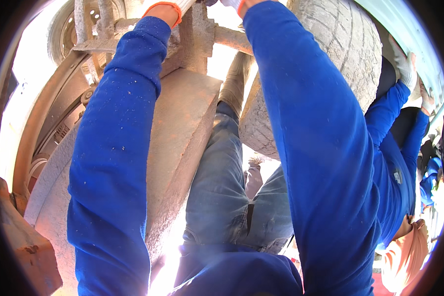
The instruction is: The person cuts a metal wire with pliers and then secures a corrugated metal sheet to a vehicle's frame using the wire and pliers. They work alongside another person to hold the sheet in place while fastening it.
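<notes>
Both my arms, in blue sleeves, stretch up to the top edge. My left hand, in a white glove with an orange cuff, is cut off there, beside dusty metal underbody parts. My right hand, gloved alike, is cut off too, a little right of it. A small dark thing shows between the gloves; I cannot tell what it is or whether either hand touches it. The fingers of both hands are out of sight. Right of my right forearm stands a large, dust-covered tire.
A rusty, box-shaped metal body lies between my left arm and my legs. A curved frame rail and a wheel are at the left. At the right, a co-worker in blue reaches with gloved hands toward a pale panel.
</notes>
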A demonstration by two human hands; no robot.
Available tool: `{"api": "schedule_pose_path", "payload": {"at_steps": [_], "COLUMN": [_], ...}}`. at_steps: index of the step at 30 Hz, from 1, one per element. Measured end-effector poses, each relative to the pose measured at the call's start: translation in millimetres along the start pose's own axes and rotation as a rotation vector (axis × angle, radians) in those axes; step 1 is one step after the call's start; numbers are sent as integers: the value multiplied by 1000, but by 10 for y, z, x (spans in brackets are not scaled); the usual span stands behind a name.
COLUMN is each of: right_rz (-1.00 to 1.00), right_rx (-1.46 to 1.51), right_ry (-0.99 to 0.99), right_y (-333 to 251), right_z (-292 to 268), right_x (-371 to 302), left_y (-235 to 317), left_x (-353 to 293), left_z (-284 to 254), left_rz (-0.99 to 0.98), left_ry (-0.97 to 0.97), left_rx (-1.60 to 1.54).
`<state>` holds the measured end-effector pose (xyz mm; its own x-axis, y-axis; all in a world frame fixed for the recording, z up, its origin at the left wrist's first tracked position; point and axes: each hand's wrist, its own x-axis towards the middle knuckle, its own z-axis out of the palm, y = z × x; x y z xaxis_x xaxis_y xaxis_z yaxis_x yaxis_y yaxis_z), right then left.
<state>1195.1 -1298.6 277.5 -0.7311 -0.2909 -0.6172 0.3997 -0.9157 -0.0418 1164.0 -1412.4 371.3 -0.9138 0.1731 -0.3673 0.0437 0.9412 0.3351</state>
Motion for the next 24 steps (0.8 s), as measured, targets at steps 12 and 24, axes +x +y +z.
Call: {"api": "schedule_pose_path", "payload": {"at_steps": [12, 24], "right_rz": [-74, -338], "right_rx": [-84, -150], "right_ry": [211, 175], "right_y": [-65, 108], "right_z": [126, 163], "right_x": [-555, -429], "left_y": [182, 82], "left_x": [42, 114], "left_z": [-274, -488], "left_rz": [-352, -208], "left_ry": [-522, -643], "left_rx": [-565, -552]}}
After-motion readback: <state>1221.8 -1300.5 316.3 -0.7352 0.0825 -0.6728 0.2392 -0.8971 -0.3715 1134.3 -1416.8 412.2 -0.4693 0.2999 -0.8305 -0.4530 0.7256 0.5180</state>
